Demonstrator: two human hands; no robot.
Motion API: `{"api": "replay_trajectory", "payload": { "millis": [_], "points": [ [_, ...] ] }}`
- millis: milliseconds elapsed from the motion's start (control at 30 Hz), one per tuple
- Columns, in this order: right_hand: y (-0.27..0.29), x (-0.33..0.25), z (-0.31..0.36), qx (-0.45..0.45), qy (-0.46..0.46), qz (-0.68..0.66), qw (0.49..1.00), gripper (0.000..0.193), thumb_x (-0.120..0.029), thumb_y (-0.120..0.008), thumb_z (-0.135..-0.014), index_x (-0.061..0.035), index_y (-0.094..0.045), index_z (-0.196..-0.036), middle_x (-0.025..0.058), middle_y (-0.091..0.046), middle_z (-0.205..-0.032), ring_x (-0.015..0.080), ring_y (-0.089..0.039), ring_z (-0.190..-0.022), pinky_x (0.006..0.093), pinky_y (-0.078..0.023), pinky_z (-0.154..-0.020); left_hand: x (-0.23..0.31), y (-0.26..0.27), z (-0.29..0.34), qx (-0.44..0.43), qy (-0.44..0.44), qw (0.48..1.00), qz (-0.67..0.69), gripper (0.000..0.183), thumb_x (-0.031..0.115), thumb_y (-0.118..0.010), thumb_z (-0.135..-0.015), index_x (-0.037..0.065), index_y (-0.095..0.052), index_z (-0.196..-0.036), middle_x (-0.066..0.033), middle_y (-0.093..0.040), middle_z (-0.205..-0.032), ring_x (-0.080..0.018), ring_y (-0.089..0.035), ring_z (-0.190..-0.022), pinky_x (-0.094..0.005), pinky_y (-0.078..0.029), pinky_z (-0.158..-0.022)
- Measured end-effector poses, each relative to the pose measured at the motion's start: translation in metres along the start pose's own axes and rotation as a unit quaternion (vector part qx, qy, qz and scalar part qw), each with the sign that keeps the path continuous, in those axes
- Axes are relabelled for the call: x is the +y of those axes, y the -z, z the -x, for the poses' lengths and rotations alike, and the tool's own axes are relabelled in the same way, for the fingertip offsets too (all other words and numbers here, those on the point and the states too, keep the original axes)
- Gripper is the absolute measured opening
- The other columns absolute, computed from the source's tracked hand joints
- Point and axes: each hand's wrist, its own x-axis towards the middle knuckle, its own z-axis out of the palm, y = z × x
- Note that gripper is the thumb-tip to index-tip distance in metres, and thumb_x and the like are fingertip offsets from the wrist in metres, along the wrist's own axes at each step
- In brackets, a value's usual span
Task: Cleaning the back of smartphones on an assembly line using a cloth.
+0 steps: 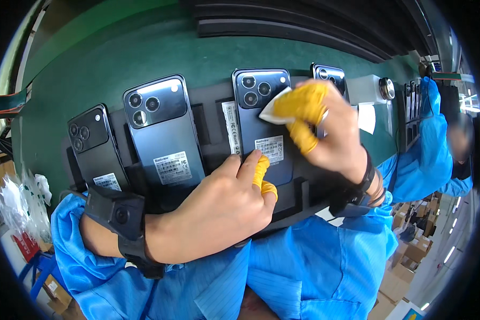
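A dark blue smartphone [253,128] lies back up on a black foam tray [210,125], its three-lens camera block at the far end and a white label [270,148] lower down. My right hand [325,125], in yellow finger covers, pinches a folded white wiping cloth [273,111] against the phone's back, just below the cameras; the hand is slightly blurred. My left hand [234,194] grips the same phone's lower part with bent fingers, some in yellow covers. Beside the phone's left edge sits a narrow white printed strip [231,128].
To the left lie a blue smartphone [162,138] and a darker smartphone [93,141], both back up. Another smartphone [329,73] is partly behind my right hand. Farther right are a white bottle [369,89] and a co-worker's blue sleeve [432,138]. Black rails [304,26] run along the back.
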Motion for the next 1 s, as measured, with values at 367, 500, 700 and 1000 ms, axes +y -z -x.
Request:
{"api": "replay_trajectory", "payload": {
  "millis": [367,500,700,1000],
  "points": [
    [-0.019,0.016,-0.009,-0.04,0.139,0.025,0.989,0.014,-0.004,-0.071,-0.06,0.0004,-0.06,-0.068,0.011,-0.057,-0.065,0.0313,-0.063,-0.072,0.0435,-0.051,-0.086,0.0,-0.001,0.001,-0.013,0.001,1.0,-0.004,0.014,0.013,-0.06,-0.066,0.0,-0.059,-0.069,-0.0231,-0.065,-0.086,-0.0293,-0.06,-0.098,-0.031,-0.048,-0.072],
    [-0.014,0.018,-0.006,-0.037,0.138,-0.015,0.99,0.009,-0.004,-0.067,-0.06,-0.0013,-0.061,-0.066,0.0101,-0.061,-0.07,0.0282,-0.063,-0.071,0.0424,-0.052,-0.083,0.0,0.0,0.002,-0.019,0.005,1.0,0.002,0.014,0.013,-0.06,-0.066,0.0,-0.059,-0.069,-0.0229,-0.065,-0.087,-0.0296,-0.06,-0.099,-0.0313,-0.048,-0.072],
    [0.002,0.031,-0.015,0.074,0.035,0.037,0.996,0.02,0.004,-0.064,-0.069,-0.0027,-0.067,-0.088,0.0118,-0.068,-0.086,0.0302,-0.065,-0.083,0.0374,-0.051,-0.082,0.001,0.001,0.001,-0.01,-0.005,1.0,-0.009,0.014,0.013,-0.06,-0.067,-0.001,-0.06,-0.071,-0.0232,-0.065,-0.089,-0.0296,-0.059,-0.1,-0.0311,-0.048,-0.073],
    [-0.022,0.023,-0.017,-0.02,0.137,-0.005,0.99,0.016,-0.002,-0.071,-0.064,0.0003,-0.066,-0.079,0.0116,-0.061,-0.07,0.0283,-0.063,-0.07,0.0429,-0.051,-0.087,-0.001,0.002,0.001,-0.039,-0.001,0.999,0.01,0.015,0.013,-0.06,-0.066,-0.001,-0.061,-0.072,-0.023,-0.065,-0.088,-0.0297,-0.06,-0.1,-0.0313,-0.048,-0.074]
  ]
}}
